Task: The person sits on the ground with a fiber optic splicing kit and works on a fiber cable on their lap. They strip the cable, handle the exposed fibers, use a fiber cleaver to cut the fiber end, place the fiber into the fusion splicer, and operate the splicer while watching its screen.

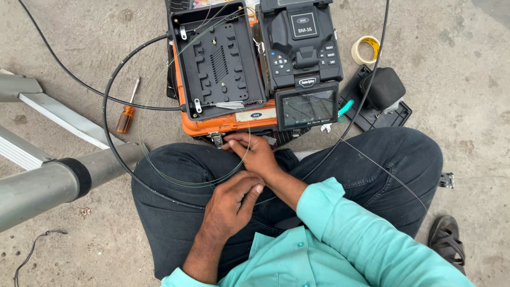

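Thin green fibre loop (pixel 186 180): hair-fine strands coiled over my lap, rising to the black splice tray (pixel 219 61) at 12 o'clock. My right hand (pixel 254 151) pinches the strands at the orange case (pixel 228 123) edge; my left hand (pixel 231 204), at 7 o'clock from it, curls loosely, fingertips touching the loop. Black cable (pixel 114 143) rings outside. Beyond the right fingers the strands are too fine to trace.

Orange case (pixel 228 123), black tray (pixel 218 61)
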